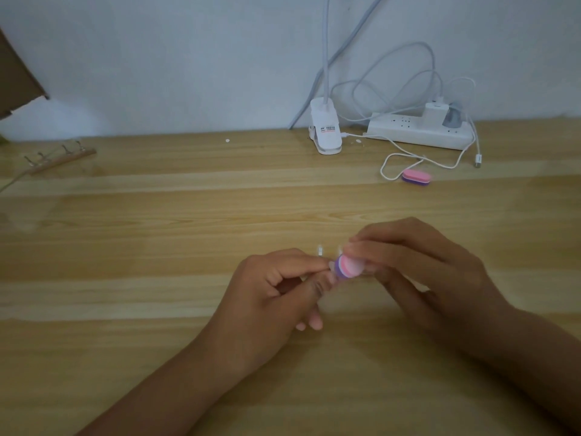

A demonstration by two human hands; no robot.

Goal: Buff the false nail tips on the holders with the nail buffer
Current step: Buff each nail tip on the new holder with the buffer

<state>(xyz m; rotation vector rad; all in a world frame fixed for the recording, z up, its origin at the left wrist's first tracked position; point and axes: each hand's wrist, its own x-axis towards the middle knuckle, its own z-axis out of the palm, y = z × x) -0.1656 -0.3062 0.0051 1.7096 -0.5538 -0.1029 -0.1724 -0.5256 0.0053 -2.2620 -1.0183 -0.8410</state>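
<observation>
My right hand (418, 265) grips a small pink and purple nail buffer (347, 265) between thumb and fingers over the middle of the wooden table (157, 247). My left hand (276, 294) pinches a small clear false nail tip (332, 264) on its holder, and the buffer's end touches it. The holder is mostly hidden by my fingers. Another pale nail tip (320, 249) stands just behind my hands. The buffer looks blurred.
A second pink and purple buffer (416, 177) lies at the back right beside a white cable (396, 158). A white clip lamp base (325, 130) and a power strip (421, 132) stand by the wall. A wooden hook rack (59, 158) lies at the back left.
</observation>
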